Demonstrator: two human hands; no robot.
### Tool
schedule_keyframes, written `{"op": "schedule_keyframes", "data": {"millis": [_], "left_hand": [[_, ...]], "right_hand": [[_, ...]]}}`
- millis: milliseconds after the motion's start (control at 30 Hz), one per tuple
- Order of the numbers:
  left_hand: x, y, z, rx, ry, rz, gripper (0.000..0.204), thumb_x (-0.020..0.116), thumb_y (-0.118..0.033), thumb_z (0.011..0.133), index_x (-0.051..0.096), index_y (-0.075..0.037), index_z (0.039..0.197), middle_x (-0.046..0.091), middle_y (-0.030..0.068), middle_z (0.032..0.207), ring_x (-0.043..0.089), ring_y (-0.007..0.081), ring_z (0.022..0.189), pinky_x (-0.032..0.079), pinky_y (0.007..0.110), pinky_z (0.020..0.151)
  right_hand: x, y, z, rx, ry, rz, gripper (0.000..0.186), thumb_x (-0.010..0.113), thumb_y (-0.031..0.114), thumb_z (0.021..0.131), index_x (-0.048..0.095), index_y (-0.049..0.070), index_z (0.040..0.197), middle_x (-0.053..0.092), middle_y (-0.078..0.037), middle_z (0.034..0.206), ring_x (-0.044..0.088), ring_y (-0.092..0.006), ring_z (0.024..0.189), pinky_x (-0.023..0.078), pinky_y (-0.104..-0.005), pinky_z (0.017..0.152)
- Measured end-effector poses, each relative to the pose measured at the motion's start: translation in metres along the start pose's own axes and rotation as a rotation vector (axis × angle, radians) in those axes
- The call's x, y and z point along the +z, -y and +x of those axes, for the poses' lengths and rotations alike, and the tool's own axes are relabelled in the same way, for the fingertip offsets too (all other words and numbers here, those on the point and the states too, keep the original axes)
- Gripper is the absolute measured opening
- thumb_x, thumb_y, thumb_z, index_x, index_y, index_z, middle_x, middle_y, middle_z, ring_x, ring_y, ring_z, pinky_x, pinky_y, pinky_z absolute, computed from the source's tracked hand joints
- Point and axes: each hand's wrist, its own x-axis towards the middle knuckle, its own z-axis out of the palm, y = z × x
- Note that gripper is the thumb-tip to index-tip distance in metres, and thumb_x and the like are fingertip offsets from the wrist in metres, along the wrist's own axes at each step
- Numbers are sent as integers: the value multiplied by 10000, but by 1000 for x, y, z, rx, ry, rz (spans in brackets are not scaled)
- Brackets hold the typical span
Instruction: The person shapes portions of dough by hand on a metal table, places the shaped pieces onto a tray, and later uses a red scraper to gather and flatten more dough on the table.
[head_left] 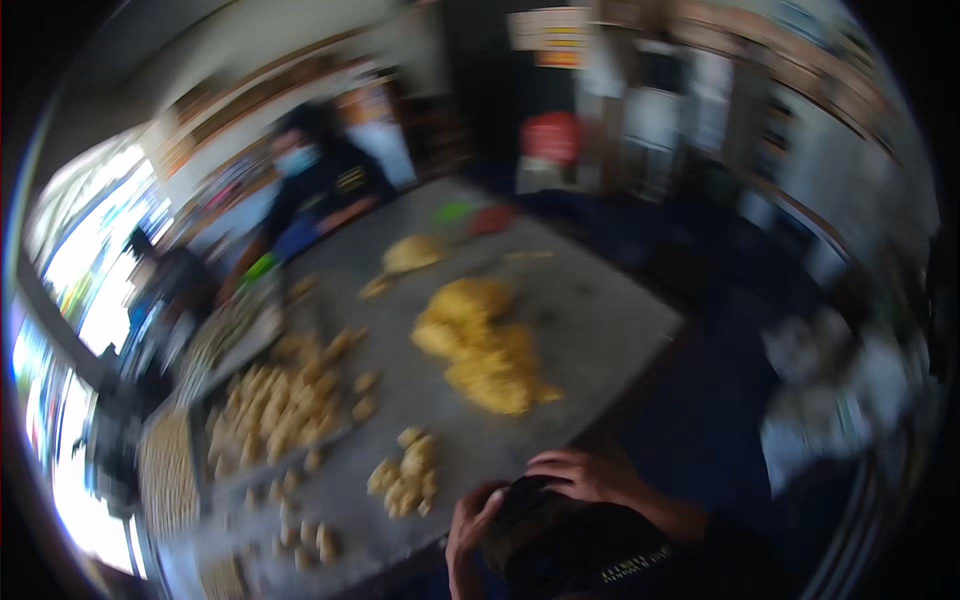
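My left hand [472, 522] and my right hand [582, 474] are close together at the near edge of the table. Dark cloth [540, 525] at the front of my body lies between them, and the fingers of both curl against it. Motion blur hides the finer grip. Beyond the hands lies a large lumpy mound of yellow dough [485, 345]. To the left of my hands is a small heap of pale dough pieces [407, 476], untouched by either hand.
Many shaped dough pieces [270, 405] fill a tray at the left. A paler dough mound [412, 253] lies farther back. A person in a mask [325, 180] stands at the far side. White bags [840, 410] stand on the right; a red container [549, 138] is behind.
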Motion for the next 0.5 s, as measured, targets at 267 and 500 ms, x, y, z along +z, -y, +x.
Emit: {"op": "schedule_keyframes", "data": {"millis": [267,500], "left_hand": [[89,-16,41,-168,-114,-143,435,544,-473,1005,702,-72,1068,612,126,933,550,246,815,451,455,763],[131,-9,69,50,151,58,445,546,-447,1016,702,-32,1055,636,141,905,576,254,778,483,440,703]], "right_hand": [[-113,35,-103,282,-637,-346,327,755,148,874,668,66,1178,641,-107,1166,603,-290,1117,488,-402,963],[-218,210,-254,813,-1095,-1590,345,792,95,802,697,64,1132,697,-127,1058,661,-300,954,530,-398,836]]}}
